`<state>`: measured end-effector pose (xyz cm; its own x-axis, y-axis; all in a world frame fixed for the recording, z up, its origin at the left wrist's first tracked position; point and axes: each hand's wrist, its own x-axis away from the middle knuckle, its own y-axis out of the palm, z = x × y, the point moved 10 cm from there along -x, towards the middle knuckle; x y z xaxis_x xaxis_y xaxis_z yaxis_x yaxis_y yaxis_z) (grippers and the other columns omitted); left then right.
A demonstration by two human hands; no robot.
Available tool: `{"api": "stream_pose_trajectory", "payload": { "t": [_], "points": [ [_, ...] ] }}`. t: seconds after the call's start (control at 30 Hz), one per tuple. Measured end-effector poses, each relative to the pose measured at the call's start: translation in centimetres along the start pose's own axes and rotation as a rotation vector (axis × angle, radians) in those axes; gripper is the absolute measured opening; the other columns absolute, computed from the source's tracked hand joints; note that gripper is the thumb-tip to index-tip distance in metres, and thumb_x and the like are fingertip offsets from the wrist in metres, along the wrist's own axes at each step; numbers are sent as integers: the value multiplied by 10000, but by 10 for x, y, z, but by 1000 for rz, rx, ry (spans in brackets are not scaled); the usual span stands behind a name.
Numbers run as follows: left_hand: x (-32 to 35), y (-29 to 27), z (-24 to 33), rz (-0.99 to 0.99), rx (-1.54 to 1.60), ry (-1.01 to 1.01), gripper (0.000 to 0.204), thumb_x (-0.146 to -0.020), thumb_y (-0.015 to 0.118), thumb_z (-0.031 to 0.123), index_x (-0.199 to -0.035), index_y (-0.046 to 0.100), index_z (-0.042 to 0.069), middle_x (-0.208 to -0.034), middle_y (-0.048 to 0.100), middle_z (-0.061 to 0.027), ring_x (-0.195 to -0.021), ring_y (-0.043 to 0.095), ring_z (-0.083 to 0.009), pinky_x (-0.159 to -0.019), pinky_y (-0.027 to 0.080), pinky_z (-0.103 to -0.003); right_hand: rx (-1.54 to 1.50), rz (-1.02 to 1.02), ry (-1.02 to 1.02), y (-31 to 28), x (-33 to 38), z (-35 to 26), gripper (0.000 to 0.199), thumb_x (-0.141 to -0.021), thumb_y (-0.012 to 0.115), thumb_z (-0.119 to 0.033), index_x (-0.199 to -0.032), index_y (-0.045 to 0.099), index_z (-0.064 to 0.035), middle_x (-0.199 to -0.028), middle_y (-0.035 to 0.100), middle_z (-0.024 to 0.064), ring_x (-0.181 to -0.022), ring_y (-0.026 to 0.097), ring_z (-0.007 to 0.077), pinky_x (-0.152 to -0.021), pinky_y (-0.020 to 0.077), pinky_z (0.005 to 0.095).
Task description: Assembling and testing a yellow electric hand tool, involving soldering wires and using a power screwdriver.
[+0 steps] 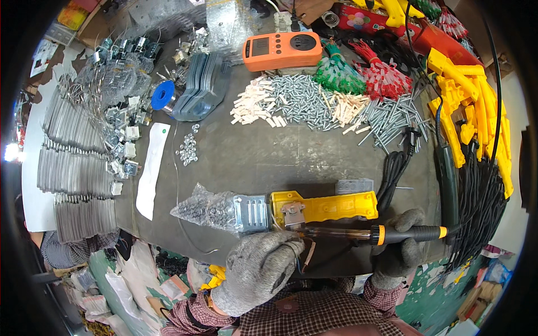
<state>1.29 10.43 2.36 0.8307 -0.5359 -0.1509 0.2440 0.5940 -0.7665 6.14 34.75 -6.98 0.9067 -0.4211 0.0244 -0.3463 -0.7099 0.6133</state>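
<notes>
My right hand (399, 246), in a grey knit glove, is closed round the black handle of a soldering iron (342, 233). The iron points left, its front end close to my left fingertips. My left hand (260, 263), also gloved, is closed, its fingertips pressed together beside short loose wires (309, 255); what they pinch is hidden. Just beyond both hands lies a yellow plastic handle shell (342, 206), open side up, with a small metal bracket (292, 214) at its left end. A slotted silver metal part (252, 213) adjoins it, touching a clear bubble-textured wrapping (207, 208).
Screws (302, 101), an orange meter (283, 50) and red and green bundles (386, 78) lie at the back. Grey metal plates (75, 171) and a solder spool (163, 95) are left. Yellow shells (482, 106) and black cords (476, 218) crowd the right.
</notes>
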Motion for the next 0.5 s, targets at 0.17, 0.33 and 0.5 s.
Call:
{"api": "stream_pose_trajectory", "payload": {
  "t": [0.17,0.33,0.5],
  "points": [
    [-2,2,-8,-10,22,-84,365,-678,774,-40,-1033,749,44,-1077,725,-133,-925,703,-325,-809,569,-386,53,18,17,1,0,-4,502,-827,859,-335,-1046,570,13,-854,664,112,-658,670,177,-589,565,285],
    [-9,8,-11,-139,16,-133,309,-702,796,-10,-1003,736,24,-1032,728,-153,-916,706,-334,-809,563,-387,176,51,4,4,0,-9,516,-813,876,-378,-1014,589,1,-837,667,109,-677,667,158,-606,559,268],
    [-3,8,-16,-44,71,-156,331,-714,821,40,-1030,725,15,-1002,725,-161,-881,718,-314,-769,570,-395,182,63,-45,-9,6,-4,491,-834,821,-309,-1086,569,29,-880,665,138,-719,678,211,-608,574,307]
  ]
}}
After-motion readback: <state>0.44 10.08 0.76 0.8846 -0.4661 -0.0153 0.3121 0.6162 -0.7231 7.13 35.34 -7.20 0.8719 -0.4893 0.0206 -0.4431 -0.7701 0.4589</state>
